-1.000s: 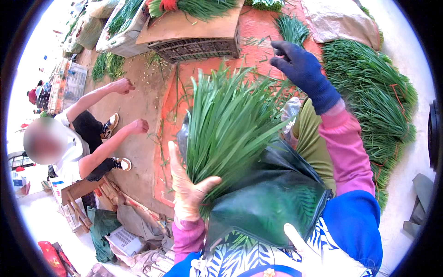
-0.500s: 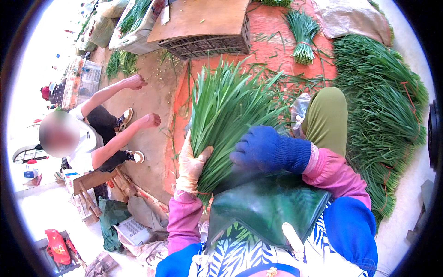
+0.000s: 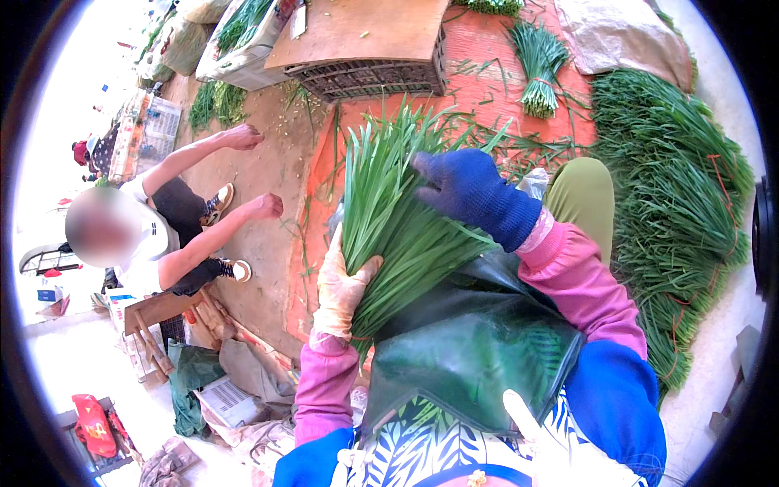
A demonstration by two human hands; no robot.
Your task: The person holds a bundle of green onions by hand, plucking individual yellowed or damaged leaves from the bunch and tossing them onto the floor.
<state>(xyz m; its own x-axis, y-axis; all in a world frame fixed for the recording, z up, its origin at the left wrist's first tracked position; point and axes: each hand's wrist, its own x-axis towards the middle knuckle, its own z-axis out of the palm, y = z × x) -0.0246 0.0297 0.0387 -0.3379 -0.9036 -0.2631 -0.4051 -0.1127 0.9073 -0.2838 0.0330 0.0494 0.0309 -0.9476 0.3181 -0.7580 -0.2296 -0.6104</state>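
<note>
My left hand [image 3: 341, 284], in a cream glove, is closed around the lower part of a bunch of green garlic chives [image 3: 381, 203]. The bunch stands upright over my lap, its long flat leaves fanning out at the top. A red tie circles it near the base, below my left hand. My right hand [image 3: 471, 193], in a blue knitted glove, is over the right side of the leaves. Its thumb and forefinger point left, apart, with nothing visible between them; the other fingers are partly hidden. A dark green waterproof apron [image 3: 479, 365] covers my lap beneath the bunch.
Tied chives [image 3: 665, 178] are heaped along the right. Another tied bunch [image 3: 539, 69] lies on the orange mat [image 3: 487, 97]. Ahead, a board [image 3: 357, 32] rests on a dark crate [image 3: 373, 77]. A seated person [image 3: 154, 235] is at the left, arms outstretched.
My right hand has moved up and slightly left over the leaves, its thumb and forefinger now parted. My left hand keeps its hold on the bunch.
</note>
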